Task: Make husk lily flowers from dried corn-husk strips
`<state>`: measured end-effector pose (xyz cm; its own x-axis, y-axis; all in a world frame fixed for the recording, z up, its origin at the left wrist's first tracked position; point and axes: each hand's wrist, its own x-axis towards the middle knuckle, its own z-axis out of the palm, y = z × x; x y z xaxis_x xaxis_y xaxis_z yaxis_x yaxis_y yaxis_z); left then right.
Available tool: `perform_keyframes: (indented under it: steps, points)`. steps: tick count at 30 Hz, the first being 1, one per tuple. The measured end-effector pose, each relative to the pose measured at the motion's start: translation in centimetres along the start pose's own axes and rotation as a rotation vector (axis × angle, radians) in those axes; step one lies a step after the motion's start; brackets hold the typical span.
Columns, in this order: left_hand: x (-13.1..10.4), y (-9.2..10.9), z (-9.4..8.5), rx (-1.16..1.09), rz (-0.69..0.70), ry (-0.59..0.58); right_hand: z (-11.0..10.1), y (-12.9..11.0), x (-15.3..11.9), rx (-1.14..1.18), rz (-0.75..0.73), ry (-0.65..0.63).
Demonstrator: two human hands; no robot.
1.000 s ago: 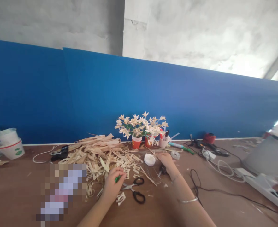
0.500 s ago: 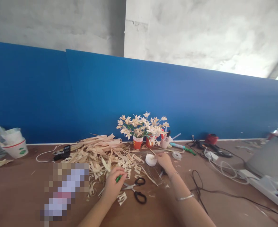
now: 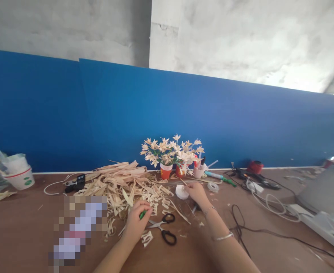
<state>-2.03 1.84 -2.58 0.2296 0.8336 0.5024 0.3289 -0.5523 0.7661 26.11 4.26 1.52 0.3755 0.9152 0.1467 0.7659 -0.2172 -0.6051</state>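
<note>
My left hand [image 3: 137,222] is closed round a small green item [image 3: 142,214], mostly hidden by the fingers. Beside it lie black-handled scissors [image 3: 158,225] with the blades pointing to the hand. My right hand [image 3: 196,194] pinches a thin stick [image 3: 183,182] at the edge of a small white round dish [image 3: 181,192]. A heap of pale dry husk strips [image 3: 121,180] spreads behind and left of my left hand. Cream-coloured flowers [image 3: 171,149] stand in red cups [image 3: 165,172] behind the dish.
A roll of clear tape [image 3: 212,187] lies right of my right hand. Black and white cables and a power strip [image 3: 320,227] run along the right side. At the far left stands a white bucket [image 3: 20,180]. A blue partition [image 3: 155,113] rises behind the table.
My right hand and the thin stick have shifted very slightly at the white dish. My left hand keeps its hold on the green item, and the scissors have not moved.
</note>
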Motion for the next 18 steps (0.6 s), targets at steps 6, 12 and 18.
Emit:
perform_keyframes:
  steps: [6, 12, 18]
  points:
    - [-0.1, 0.0, 0.0, 0.001, -0.013, -0.007, -0.8, 0.5, 0.3, 0.167, 0.005, -0.016]
    - [0.0, -0.3, 0.2, -0.001, 0.001, -0.002, -0.7, 1.8, 0.9, 0.159, 0.073, 0.02]
    - [-0.1, -0.2, 0.1, -0.007, -0.001, 0.006, 0.6, 1.6, 1.0, 0.078, 0.097, -0.02]
